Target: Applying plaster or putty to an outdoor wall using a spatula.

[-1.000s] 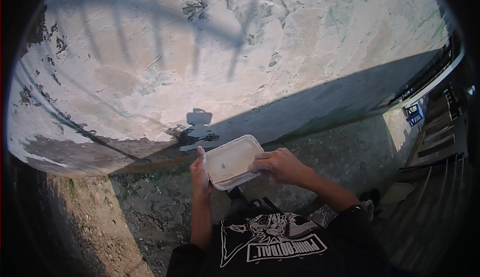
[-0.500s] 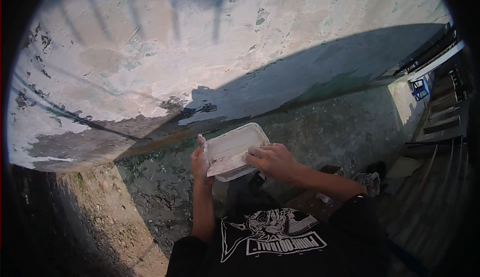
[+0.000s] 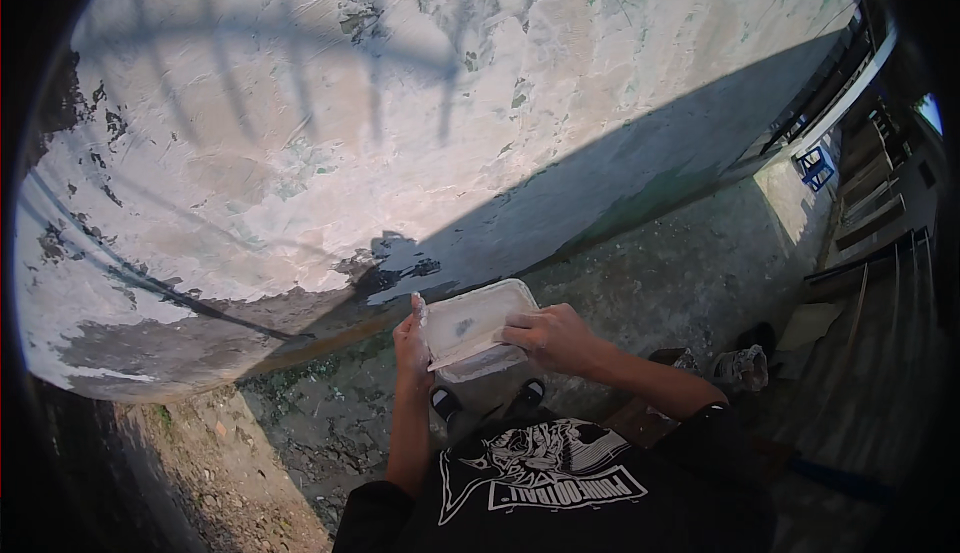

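Tray (image 3: 482,365) (whitish) in left hand (image 3: 409,345)

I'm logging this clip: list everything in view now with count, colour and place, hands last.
wall: one, patchy white, grey, green, upper picture
barred shadow: one, grey, upper wall
ground: one, greyish, below wall
frame-like object: one, blue, far right
flat panel: one, pale, right
rumpled container: one, greyish, beyond right forearm
dim clutter: count unclear, mostly dark, right edge
tray: one, whitish, between hands
flat piece: apparently one, whitish, across tray
shirt: one, black, white print, bottom
footwear: two, dark and white, below tray
left hand: one, white-smeared, tray's left side
right hand: one, bare, flat piece's right end
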The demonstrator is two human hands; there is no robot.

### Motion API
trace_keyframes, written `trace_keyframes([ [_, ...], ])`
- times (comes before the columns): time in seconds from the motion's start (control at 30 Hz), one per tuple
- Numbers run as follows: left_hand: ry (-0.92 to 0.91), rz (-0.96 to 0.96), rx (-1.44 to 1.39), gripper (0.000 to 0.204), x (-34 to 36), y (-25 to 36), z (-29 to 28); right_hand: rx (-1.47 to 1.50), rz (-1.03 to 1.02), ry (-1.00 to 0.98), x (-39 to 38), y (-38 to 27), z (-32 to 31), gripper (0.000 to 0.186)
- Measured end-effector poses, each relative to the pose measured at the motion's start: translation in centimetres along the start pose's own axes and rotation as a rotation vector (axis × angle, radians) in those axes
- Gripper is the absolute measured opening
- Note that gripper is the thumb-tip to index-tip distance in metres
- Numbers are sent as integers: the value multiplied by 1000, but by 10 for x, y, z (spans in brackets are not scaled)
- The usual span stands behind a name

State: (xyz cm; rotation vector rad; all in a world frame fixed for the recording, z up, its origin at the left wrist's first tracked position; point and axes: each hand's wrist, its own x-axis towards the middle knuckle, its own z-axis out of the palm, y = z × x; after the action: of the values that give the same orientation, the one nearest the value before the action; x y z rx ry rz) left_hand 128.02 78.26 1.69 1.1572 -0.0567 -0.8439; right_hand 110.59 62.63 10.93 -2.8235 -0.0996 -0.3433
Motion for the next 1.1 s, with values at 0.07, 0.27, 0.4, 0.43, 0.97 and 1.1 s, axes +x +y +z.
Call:
trace_keyframes([
  [0.07,-6,20,3,51,-2,10,-6,10,10,-53,13,-4,-2,34],
  [0.27,-43,68,-36,49,3,37,-26,-108,-43,132,42,-24,24,37],
  [0.4,37,117,0,49,8,33,-49,-45,19,0,51,-40,22,28],
  [0.43,46,122,10,49,9,34,-53,-4,32,-40,55,-41,19,34],
  [0.97,141,194,-112,50,7,53,-94,-9,45,-89,83,-65,48,36],
  [1.1,135,167,-146,49,4,66,-97,40,-13,-115,95,-68,25,35],
])
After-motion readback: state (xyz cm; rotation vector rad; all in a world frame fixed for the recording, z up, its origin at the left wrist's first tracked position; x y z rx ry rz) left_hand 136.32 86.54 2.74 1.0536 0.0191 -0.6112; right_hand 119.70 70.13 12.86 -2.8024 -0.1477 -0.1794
